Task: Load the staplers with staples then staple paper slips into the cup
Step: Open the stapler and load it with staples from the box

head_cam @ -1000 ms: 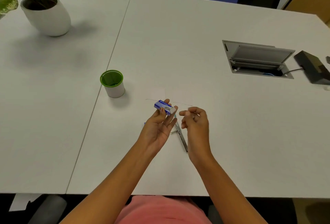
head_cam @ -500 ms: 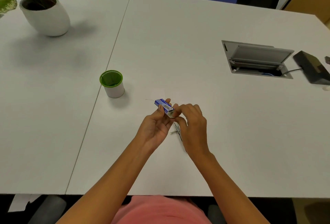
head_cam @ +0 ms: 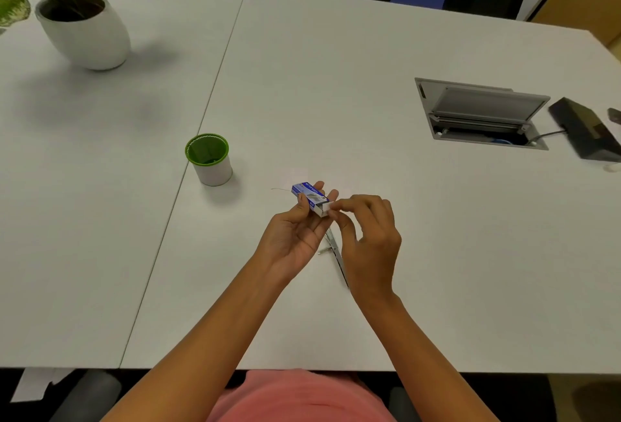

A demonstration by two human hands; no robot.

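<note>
Gripping staple box (head_cam: 309, 194) in left hand (head_cam: 294, 236), right hand (head_cam: 369, 236) pinching its open end

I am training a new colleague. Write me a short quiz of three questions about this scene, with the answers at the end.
1. Fill the gap: the cup has a ____ rim.
2. The left hand holds the box. What does the right hand do?
A. It pinches the box's open end.
B. It hangs open and idle.
C. It grips the cup.
3. True or false: the cup stands to the right of both hands.

Key: 1. green. 2. A. 3. False; it stands to their left.
</note>
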